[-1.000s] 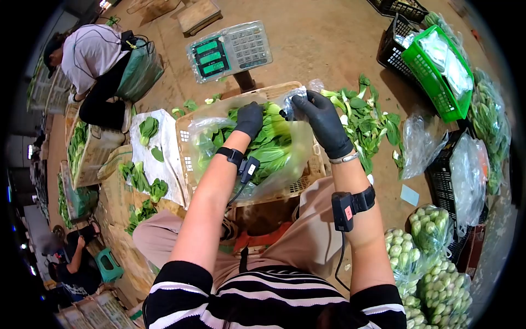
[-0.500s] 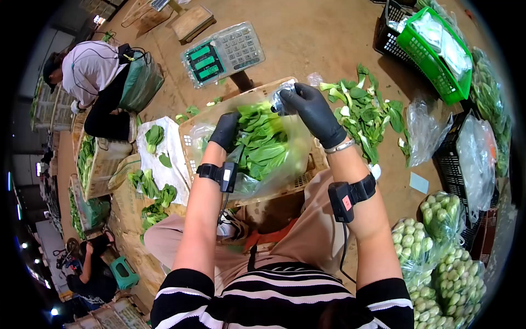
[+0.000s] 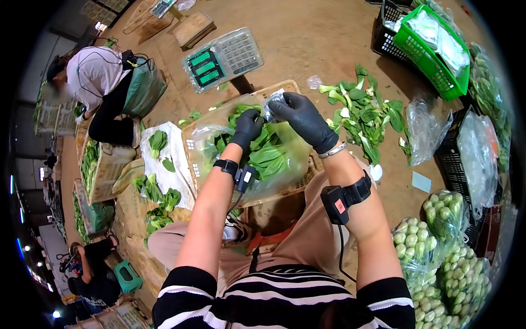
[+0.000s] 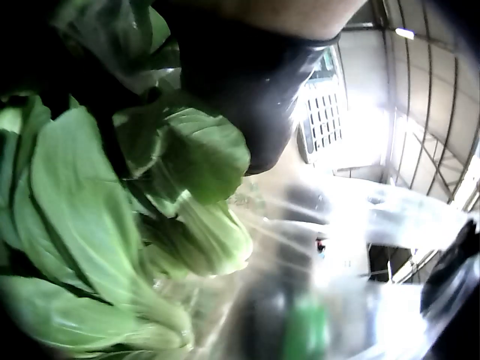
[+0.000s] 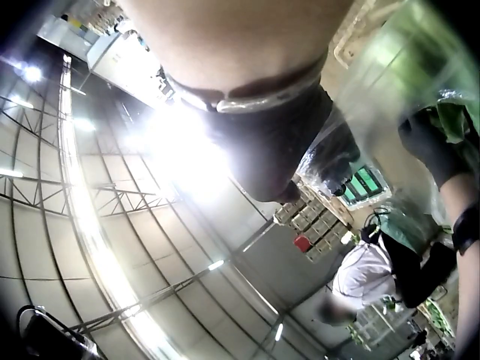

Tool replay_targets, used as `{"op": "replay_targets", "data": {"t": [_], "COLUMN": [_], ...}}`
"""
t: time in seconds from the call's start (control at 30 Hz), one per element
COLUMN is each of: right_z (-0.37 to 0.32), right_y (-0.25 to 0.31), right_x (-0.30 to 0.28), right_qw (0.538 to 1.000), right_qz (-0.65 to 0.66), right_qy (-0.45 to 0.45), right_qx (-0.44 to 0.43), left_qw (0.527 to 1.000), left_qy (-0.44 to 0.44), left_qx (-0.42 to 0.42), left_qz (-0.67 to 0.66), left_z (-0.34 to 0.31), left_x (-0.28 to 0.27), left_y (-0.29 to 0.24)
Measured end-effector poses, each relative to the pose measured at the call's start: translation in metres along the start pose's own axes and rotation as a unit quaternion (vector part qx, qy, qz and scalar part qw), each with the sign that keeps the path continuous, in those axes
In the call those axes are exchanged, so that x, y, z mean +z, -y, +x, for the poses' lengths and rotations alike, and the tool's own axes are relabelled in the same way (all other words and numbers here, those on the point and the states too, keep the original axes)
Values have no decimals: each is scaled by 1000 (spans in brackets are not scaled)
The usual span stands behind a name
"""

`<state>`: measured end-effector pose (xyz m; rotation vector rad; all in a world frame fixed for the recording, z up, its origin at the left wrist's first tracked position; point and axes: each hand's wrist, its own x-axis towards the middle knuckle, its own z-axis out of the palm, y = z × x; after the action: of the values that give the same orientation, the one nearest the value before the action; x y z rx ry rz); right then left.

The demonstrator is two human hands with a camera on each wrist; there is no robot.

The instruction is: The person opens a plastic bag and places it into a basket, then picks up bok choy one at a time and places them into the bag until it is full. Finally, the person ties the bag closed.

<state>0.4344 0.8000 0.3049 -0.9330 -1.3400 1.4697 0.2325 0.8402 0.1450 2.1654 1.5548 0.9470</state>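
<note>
In the head view, a clear plastic bag (image 3: 298,151) stands open in a beige plastic crate (image 3: 285,86), with leafy bok choy (image 3: 268,162) inside it. My right hand (image 3: 307,123), in a black glove, pinches the bag's gathered edge at the far right side. My left hand (image 3: 247,130), gloved too, reaches into the bag's mouth over the leaves. Its fingers are hidden among the greens. The left wrist view shows bok choy leaves (image 4: 82,202) close beside the dark glove; I cannot tell whether the fingers hold any.
A scale display (image 3: 222,60) rises behind the crate. Loose bok choy (image 3: 367,115) lies on the floor to the right, with other heads on a white cloth (image 3: 164,145) to the left. Bagged vegetables (image 3: 460,274), a green crate (image 3: 402,41) and another person (image 3: 98,77) are around.
My left hand first shifted left to the bag's side, then moved back right over the greens. My right hand keeps its pinch on the bag edge and has moved slightly left.
</note>
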Motion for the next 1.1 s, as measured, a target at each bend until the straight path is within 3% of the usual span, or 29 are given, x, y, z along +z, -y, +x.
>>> {"op": "replay_targets", "data": {"t": [0.03, 0.07, 0.1, 0.13, 0.17, 0.2, 0.27, 0.33, 0.4, 0.47, 0.53, 0.57, 0.63, 0.67, 0.7, 0.73, 0.77, 0.8, 0.83, 0.87, 0.9, 0.93, 0.97, 1.0, 1.03, 1.1], "right_z": [-1, -1, -1, -1, 0, 1, 5, 5, 2, 2, 3, 4, 1, 2, 0, 1, 3, 6, 2, -2, -7, -10, -10, -11, -11, -7], "right_y": [1, 3, 4, 7, 8, 7, 6, 10, 9, 10, 5, 4, 5, 4, 3, 3, -2, -20, -12, -7, 3, 7, 3, 6, 3, 8], "right_x": [-1, -2, -3, -5, -6, -6, -7, -6, -4, -2, -3, -3, -2, -1, 0, 1, 1, -1, 1, 2, -1, -2, -2, -9, -10, -14], "right_qw": [1000, 1000, 1000, 999, 999, 999, 999, 998, 998, 1000, 1000, 999, 999, 999, 999, 1000, 999, 985, 996, 992, 998, 1000, 1000, 997, 996, 995], "right_qz": [5, 10, 10, 12, 13, 13, 10, 19, 29, 17, 28, 41, 37, 33, 32, 0, -29, 150, 41, -63, -47, -19, -13, 28, 48, 78], "right_qy": [11, 23, 23, 29, 34, 35, 23, 27, 29, 2, 3, 5, -2, -1, -4, -9, -16, 61, 23, -20, 4, 15, 11, 33, 32, 1], "right_qx": [6, 13, 17, 19, 21, 24, 46, 47, 54, 6, 13, 21, 21, 25, 25, 10, -4, -51, -79, -106, -45, 17, 3, 62, 75, 64], "left_qw": [993, 993, 955, 882, 847, 846, 767, 779, 882, 915, 884, 912, 915, 916, 926, 879, 879, 933, 962, 961, 932, 981, 986, 999, 997, 983], "left_qy": [36, 37, 131, 220, 236, 236, 212, 193, 95, 134, 69, -56, -295, -295, -372, -431, -431, -303, -161, -8, 126, 150, 109, 9, -5, 78], "left_qx": [-100, -102, -230, -350, -360, -362, -360, -337, -293, -269, -283, -189, -13, -9, -49, -88, -88, 0, 92, 185, 271, 115, 127, -2, -68, -144], "left_qz": [-44, -45, -138, -226, -312, -314, -487, -493, -357, -268, -366, -360, -275, -273, -46, 183, 183, 193, 201, 204, 203, 38, -9, -48, -22, 88], "left_z": [2, 6, 9, 12, 14, 11, 12, 10, 4, 5, 4, 12, 22, 24, 20, 17, 30, 51, 76, 99, 116, 121, 116, 104, 90, 59], "left_x": [-2, -5, -9, -14, -20, -24, -53, -58, -65, -83, -108, -133, -185, -187, -179, -169, -159, -140, -121, -104, -98, -115, -118, -136, -138, -102], "left_y": [-2, -3, -3, -3, -4, -7, -45, -40, -42, -32, -43, -74, -150, -151, -142, -135, -140, -153, -168, -179, -192, -185, -187, -143, -131, -56]}}
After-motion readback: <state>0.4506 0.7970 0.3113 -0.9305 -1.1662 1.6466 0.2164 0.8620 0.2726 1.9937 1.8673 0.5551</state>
